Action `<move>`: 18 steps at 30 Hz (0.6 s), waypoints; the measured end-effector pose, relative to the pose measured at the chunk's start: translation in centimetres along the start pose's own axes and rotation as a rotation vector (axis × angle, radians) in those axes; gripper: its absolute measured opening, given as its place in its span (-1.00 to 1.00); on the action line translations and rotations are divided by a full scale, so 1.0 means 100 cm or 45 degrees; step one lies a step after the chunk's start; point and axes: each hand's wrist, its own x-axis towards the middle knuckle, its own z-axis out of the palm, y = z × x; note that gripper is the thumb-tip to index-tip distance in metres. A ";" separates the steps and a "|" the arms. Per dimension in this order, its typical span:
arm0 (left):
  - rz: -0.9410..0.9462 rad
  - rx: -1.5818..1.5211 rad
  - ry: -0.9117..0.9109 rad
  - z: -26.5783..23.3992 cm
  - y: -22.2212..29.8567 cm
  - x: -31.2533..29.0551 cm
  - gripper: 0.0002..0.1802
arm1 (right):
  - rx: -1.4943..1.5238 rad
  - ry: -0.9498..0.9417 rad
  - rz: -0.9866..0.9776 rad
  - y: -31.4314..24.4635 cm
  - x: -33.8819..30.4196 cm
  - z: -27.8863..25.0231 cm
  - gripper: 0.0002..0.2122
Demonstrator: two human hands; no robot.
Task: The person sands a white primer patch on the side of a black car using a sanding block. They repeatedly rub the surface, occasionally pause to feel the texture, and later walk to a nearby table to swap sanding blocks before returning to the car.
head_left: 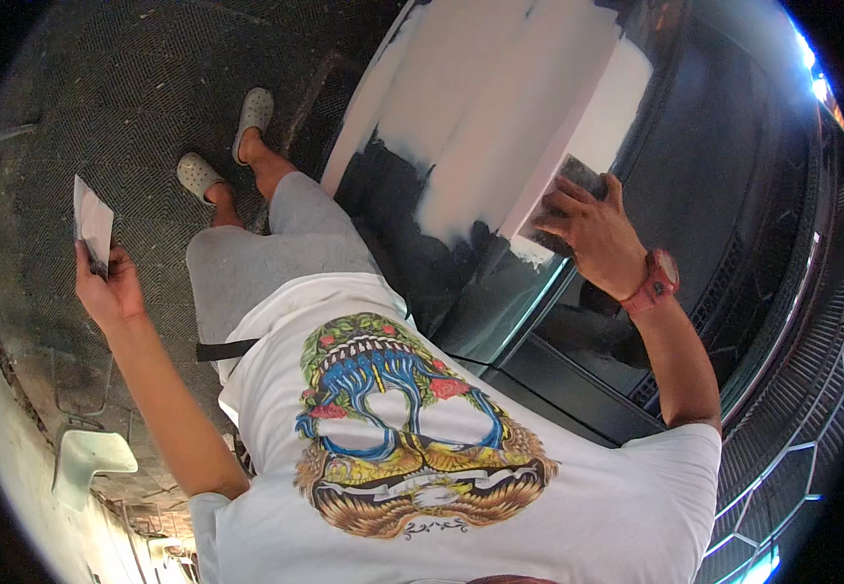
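Note:
On the right, my right hand (597,243) is closed over a dark sanding block (585,175), fingers spread across it. The block lies against a dark car body panel (383,190), at the edge of a broad, uneven coat of pale filler (500,107). A smaller white patch (621,92) lies beyond a crease in the panel. Off to the left, away from the car, my left hand (110,292) pinches a folded whitish sheet (95,219), dark near my fingers. The underside of the block is hidden.
Dark patterned floor (140,107) stretches under my clogs (198,175). A pale plastic stool (96,462) stands at the lower left, near a light wall (3,389). The car's dark window (704,146) and trim are on the right, near a ribbed shutter-like surface (801,428).

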 end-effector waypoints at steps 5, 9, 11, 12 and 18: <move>0.012 -0.043 -0.137 0.003 0.013 0.028 -0.70 | 0.049 0.312 -0.071 -0.020 0.027 0.005 -0.64; -0.057 -0.078 -0.068 -0.001 0.004 0.014 -0.71 | 0.075 0.057 -0.032 -0.022 0.025 0.005 -0.58; -0.017 -0.043 0.021 0.010 0.003 0.002 -0.73 | 0.037 0.023 -0.031 -0.023 0.027 0.004 -0.60; -0.025 -0.060 0.001 0.008 0.002 0.003 -0.73 | 0.028 0.019 -0.028 -0.024 0.027 0.005 -0.61; -0.027 -0.060 -0.011 0.006 0.001 0.003 -0.75 | 0.006 0.004 -0.014 -0.029 0.017 0.008 -0.64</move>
